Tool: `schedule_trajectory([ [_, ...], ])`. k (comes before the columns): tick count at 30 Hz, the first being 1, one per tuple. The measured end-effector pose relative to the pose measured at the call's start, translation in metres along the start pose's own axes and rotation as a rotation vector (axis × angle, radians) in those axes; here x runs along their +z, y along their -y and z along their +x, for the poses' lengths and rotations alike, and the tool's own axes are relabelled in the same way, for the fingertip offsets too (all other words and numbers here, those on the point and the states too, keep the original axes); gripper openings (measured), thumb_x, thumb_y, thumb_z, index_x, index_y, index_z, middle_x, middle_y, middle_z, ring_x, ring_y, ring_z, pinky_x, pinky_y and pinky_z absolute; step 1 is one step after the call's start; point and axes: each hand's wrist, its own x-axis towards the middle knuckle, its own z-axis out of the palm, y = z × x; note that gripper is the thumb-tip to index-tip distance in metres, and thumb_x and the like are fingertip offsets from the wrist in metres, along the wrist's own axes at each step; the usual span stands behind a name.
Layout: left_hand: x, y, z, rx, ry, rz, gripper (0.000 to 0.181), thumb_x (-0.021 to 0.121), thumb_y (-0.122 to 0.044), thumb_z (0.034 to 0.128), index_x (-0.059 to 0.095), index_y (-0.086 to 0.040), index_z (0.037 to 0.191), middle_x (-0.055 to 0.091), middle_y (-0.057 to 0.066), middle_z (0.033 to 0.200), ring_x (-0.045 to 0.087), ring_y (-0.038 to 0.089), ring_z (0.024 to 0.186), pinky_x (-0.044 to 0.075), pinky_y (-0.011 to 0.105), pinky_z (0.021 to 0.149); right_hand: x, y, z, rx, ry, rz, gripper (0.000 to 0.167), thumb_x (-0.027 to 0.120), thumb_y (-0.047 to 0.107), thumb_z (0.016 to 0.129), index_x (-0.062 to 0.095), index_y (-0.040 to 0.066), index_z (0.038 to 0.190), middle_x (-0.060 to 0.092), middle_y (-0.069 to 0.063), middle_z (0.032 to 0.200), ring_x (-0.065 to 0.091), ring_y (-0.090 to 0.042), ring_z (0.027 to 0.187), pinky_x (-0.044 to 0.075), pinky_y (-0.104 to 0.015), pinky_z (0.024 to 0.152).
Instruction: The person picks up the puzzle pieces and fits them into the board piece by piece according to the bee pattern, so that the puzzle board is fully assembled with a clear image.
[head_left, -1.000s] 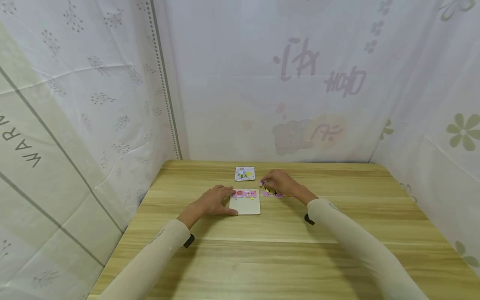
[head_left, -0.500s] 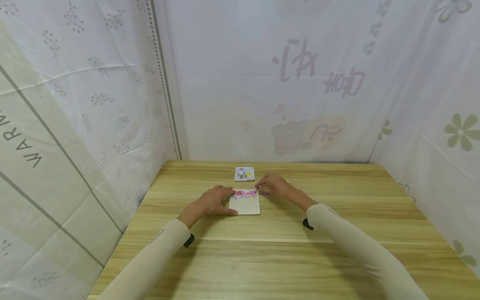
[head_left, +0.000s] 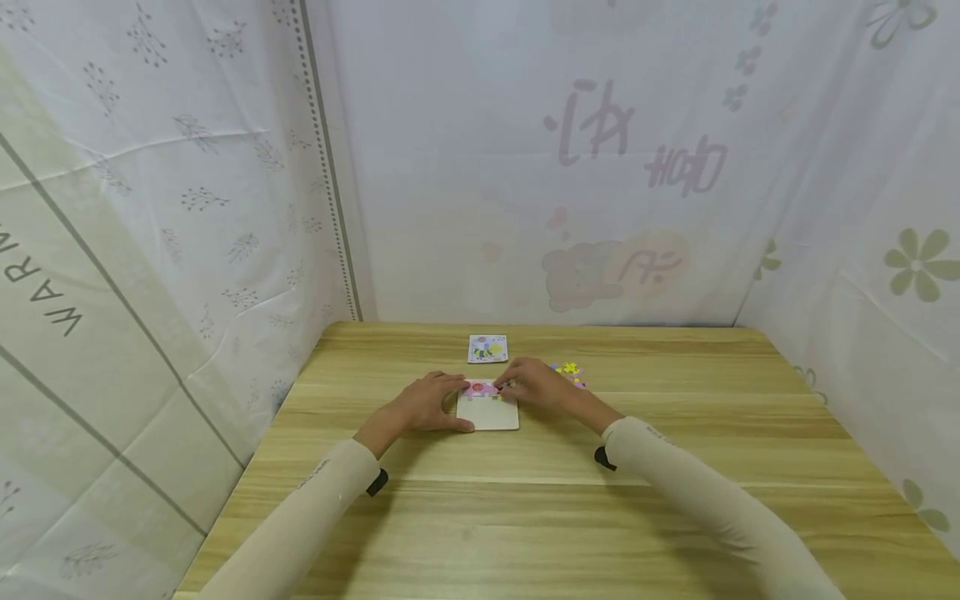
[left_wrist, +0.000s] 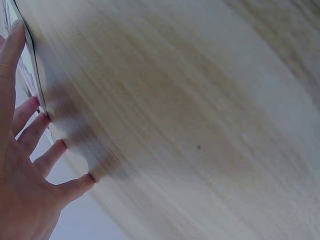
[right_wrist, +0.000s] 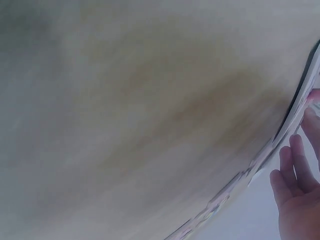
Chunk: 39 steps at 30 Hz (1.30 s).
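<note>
A pale square board [head_left: 487,415] lies on the table, with pink and patterned puzzle pieces [head_left: 478,389] across its far part. My left hand [head_left: 427,402] rests at the board's left side, thumb at the near corner and fingers at the far one; in the left wrist view the hand [left_wrist: 25,170] has its fingers spread. Over the board's far right corner, my right hand [head_left: 543,385] pinches a small piece, mostly hidden by the fingertips. The right wrist view shows that hand [right_wrist: 302,190] only partly, at the right edge.
Loose coloured pieces [head_left: 571,368] lie just beyond and right of my right hand. A picture card [head_left: 487,349] with a bee lies behind the board. Patterned curtains [head_left: 465,208] stand along the back and sides of the wooden table [head_left: 480,517].
My right hand has moved left from the loose pieces to the board's far right corner, carrying a small piece and uncovering some of the loose ones. My left hand has stayed in place.
</note>
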Motion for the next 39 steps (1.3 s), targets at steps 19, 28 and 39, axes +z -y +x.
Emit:
schedule_trajectory([
  [19, 0.000, 0.000, -0.002, 0.014, -0.011, -0.012, 0.090, 0.078, -0.064, 0.0841, 0.052, -0.012, 0.153, 0.046, 0.009, 0.160, 0.035, 0.039, 0.150, 0.032, 0.065, 0.117, 0.022, 0.021, 0.018, 0.006, 0.046, -0.061, 0.020, 0.074, 0.023, 0.099, 0.080, 0.017, 0.117, 0.071, 0.000, 0.110, 0.065, -0.014, 0.101, 0.055, -0.030, 0.087],
  [28, -0.002, -0.002, -0.003, 0.026, -0.011, -0.023, 0.089, 0.079, -0.061, 0.0852, 0.052, -0.011, 0.153, 0.046, 0.011, 0.160, 0.036, 0.040, 0.150, 0.032, 0.066, 0.117, 0.028, 0.031, 0.022, -0.016, 0.060, -0.080, 0.018, 0.073, 0.023, 0.099, 0.081, 0.018, 0.115, 0.071, -0.001, 0.109, 0.064, -0.014, 0.098, 0.053, -0.029, 0.082],
  [39, -0.002, 0.000, -0.002, 0.034, -0.022, -0.015, 0.088, 0.079, -0.061, 0.0854, 0.053, -0.009, 0.152, 0.047, 0.011, 0.159, 0.038, 0.040, 0.148, 0.034, 0.064, 0.116, 0.029, 0.036, 0.030, -0.004, 0.103, -0.163, 0.020, 0.072, 0.026, 0.100, 0.080, 0.020, 0.118, 0.070, -0.002, 0.117, 0.063, -0.015, 0.104, 0.054, -0.031, 0.088],
])
